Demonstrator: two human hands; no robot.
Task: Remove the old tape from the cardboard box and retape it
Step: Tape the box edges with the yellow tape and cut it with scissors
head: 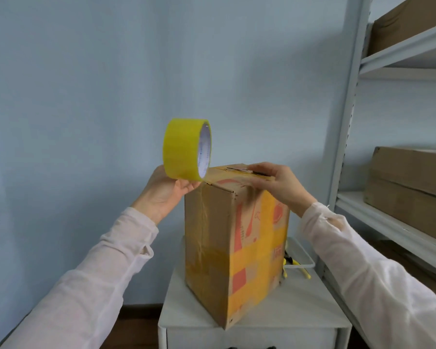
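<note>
Left hand gripped yellow tape roll, core facing right. Right hand pressed flat, fingers extended, on upright cardboard box top.

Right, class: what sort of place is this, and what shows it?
Probably a storeroom or packing area: metal shelving holds cartons, and a tape roll is held against a box standing on a white cabinet.

Open air lies left of the cardboard box; the shelf rack stands close on its right.
</note>
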